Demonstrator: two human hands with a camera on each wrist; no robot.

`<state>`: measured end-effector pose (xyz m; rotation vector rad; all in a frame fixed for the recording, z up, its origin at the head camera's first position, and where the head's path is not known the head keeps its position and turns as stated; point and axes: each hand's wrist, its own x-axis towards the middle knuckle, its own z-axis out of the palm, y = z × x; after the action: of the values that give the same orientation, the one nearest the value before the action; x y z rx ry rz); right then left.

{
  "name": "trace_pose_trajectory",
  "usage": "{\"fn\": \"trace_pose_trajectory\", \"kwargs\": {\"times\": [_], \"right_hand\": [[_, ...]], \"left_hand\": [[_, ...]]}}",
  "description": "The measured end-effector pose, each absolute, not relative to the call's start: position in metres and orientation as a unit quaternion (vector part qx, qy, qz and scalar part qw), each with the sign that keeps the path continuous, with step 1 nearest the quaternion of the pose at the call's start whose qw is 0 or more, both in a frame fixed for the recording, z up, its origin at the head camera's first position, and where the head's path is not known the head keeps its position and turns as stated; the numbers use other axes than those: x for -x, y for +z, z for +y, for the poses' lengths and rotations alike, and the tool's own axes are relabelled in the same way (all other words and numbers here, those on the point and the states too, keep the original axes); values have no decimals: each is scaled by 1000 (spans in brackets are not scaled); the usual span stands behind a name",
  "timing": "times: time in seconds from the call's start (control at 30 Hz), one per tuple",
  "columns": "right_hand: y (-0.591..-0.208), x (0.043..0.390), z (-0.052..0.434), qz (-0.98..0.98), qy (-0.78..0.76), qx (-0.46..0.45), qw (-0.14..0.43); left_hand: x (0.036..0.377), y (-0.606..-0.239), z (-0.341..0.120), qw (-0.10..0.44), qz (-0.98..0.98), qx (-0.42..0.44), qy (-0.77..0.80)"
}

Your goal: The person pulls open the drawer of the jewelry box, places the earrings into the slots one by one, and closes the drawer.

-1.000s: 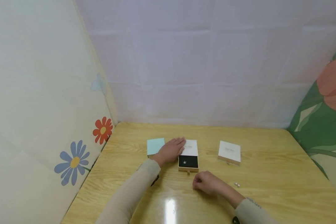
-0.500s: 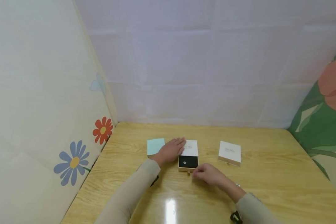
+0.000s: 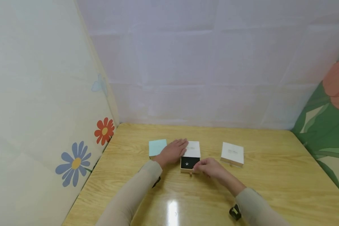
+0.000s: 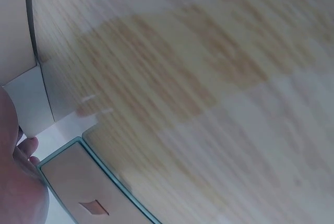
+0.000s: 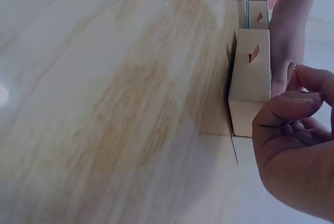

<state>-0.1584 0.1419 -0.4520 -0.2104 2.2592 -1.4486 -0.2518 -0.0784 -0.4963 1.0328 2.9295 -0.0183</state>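
Table (image 3: 271, 175): light wood, bounded by a white back wall and flower-printed side panels.
Left hand (image 3: 172, 151): lies flat, fingers straight, on the left part of the drawer box's white sleeve, toward the table's back edge.
Right hand (image 3: 212, 168): fingers curled, thumb and forefinger pressed together at the tray's front right corner; whether they pinch anything cannot be told.
White box (image 3: 232, 153): closed, right of the drawer box, apart from it.
Drawer box (image 3: 190, 160): mid-table; its black-lined tray is slid out toward the front edge.
Mint box (image 3: 157, 147): just left of the left hand.
Star piece (image 3: 187, 163): tiny, silvery, on the black lining.
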Motion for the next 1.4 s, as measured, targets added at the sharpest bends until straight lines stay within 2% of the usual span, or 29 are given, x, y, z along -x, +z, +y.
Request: {"fn": "trace_pose_trajectory", "kwargs": {"times": [0.63, 1.4], "right_hand": [[-454, 177, 135, 848, -493, 13, 193], [-458, 187, 127, 911, -375, 45, 163]], "left_hand": [[252, -494, -79, 20, 943, -333, -4], [254, -499, -78, 11, 942, -335, -9]]}}
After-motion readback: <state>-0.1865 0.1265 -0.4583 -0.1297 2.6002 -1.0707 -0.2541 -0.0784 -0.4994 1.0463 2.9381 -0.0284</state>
